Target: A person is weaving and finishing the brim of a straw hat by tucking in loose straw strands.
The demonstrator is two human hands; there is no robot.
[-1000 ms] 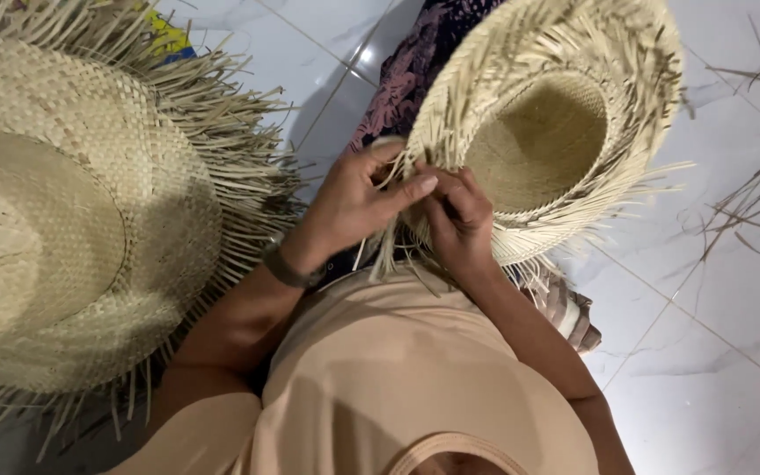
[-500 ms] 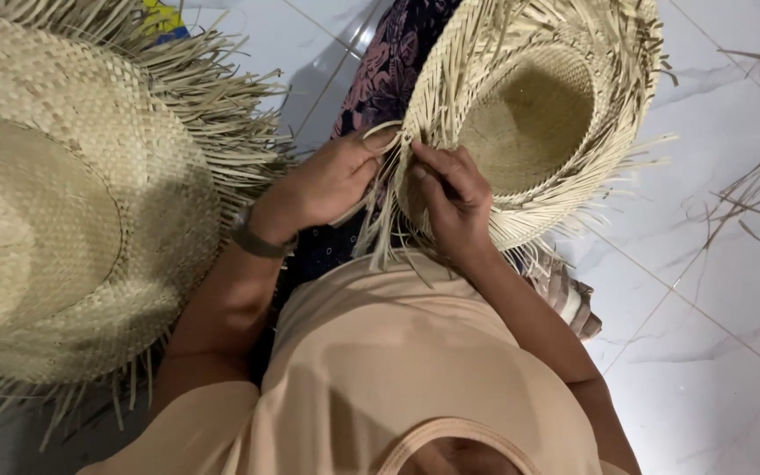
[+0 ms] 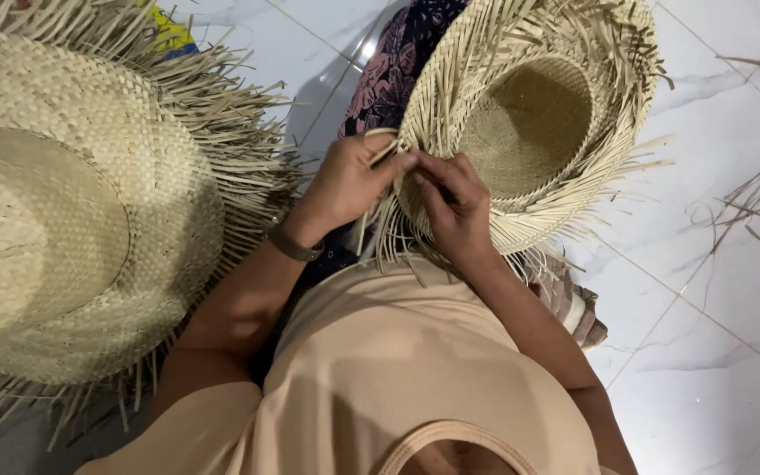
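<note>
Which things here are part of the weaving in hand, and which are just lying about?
In the work:
- unfinished straw hat, held upside down
- loose strands at its brim
- left hand and right hand, both pinching strands

Lying about:
- big straw hat at left
- stray straw on the tiled floor
- yellow-and-blue thing, mostly hidden

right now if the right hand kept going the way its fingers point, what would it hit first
The right hand points up and slightly left, into the brim of the unfinished straw hat. Its fingertips are already on the loose straw strands there, beside the left hand, so the brim comes first.
</note>
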